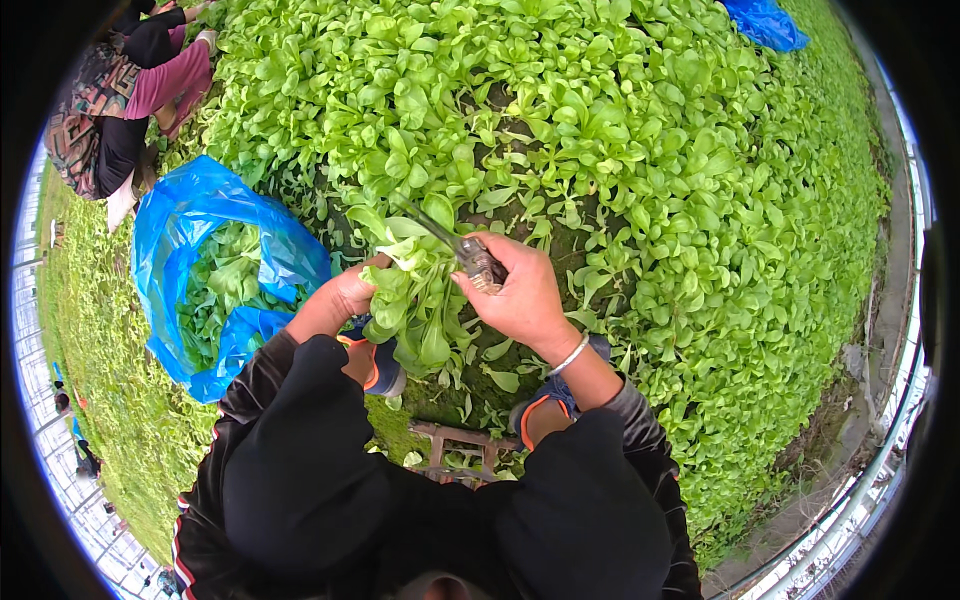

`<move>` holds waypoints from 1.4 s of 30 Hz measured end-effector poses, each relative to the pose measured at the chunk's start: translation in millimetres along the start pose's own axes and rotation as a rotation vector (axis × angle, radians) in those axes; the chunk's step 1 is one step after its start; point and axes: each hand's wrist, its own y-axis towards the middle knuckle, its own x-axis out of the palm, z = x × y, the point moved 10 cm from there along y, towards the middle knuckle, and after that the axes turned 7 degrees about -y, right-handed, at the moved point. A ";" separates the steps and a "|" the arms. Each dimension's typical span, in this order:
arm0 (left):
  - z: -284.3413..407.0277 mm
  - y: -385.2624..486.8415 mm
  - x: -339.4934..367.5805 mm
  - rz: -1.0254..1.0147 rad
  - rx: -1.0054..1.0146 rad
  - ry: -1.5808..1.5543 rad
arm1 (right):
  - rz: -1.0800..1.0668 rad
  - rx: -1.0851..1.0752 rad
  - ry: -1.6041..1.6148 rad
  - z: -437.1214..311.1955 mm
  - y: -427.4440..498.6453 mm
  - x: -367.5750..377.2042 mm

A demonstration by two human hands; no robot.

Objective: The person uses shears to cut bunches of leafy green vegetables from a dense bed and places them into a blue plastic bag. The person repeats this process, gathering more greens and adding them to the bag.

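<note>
My left hand is closed around a bunch of leafy greens, its fingers mostly hidden behind the leaves. In my right hand is a cutting tool with a dark, narrow blade; the grip covers most of its handle, so its exact kind is unclear. The blade points up and left, over the top of the bunch. Beside my left forearm, an open blue plastic bag holds cut leafy greens.
Dense leafy greens grow ahead and to the right. A low wooden stool stands between my feet. At upper left a person crouches in the crop. Another blue bag lies at the far top right. A concrete strip borders the bed.
</note>
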 end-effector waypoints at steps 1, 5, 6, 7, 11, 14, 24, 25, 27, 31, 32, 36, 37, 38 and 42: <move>-0.8 -0.1 4.7 -0.030 -0.002 0.071 | -0.033 -0.043 -0.049 -4.0 3.3 9.6; 3.9 -10.7 2.0 -0.005 0.024 0.002 | 0.072 0.128 0.103 29.6 3.7 1.6; 9.8 -16.5 5.0 -0.070 0.040 -0.022 | 0.150 0.181 0.198 41.7 0.1 -7.7; 17.2 -24.0 0.7 -0.061 0.086 0.005 | 0.213 0.201 0.309 51.3 -2.4 -16.9; 45.3 -76.0 -31.0 0.089 0.199 -0.355 | 0.129 0.463 0.318 79.1 -20.8 -21.0; 59.1 -100.8 -15.8 0.027 0.268 -0.257 | 0.053 0.283 0.288 43.0 -18.6 -11.5; 8.8 -40.6 38.3 0.003 0.003 0.166 | -0.095 -0.039 -0.049 -17.9 7.1 33.3; 6.9 -42.5 29.9 0.074 -0.056 0.210 | -0.136 0.116 0.090 2.0 2.6 36.6; 10.4 -52.3 42.3 -0.027 0.045 -0.155 | -0.167 0.415 0.604 36.8 -8.4 50.2; 12.5 -75.7 11.8 0.096 0.211 -0.396 | 0.020 0.446 0.754 65.9 -11.0 27.9; 27.4 -93.1 1.5 0.056 0.284 -0.260 | 0.050 0.508 0.717 75.2 -15.5 22.2; 83.6 -185.4 -76.1 0.206 0.637 -0.110 | 0.053 0.503 0.680 87.0 -32.6 9.2; 86.5 -220.0 -121.0 0.512 0.622 -0.221 | 0.049 0.534 0.636 94.1 -40.3 7.9; 94.2 -261.0 -127.3 0.533 0.765 -0.158 | 0.024 0.533 0.635 97.7 -47.4 8.4; 148.0 -354.2 -194.8 0.974 0.557 0.250 | -0.032 0.597 0.557 118.1 -74.8 12.0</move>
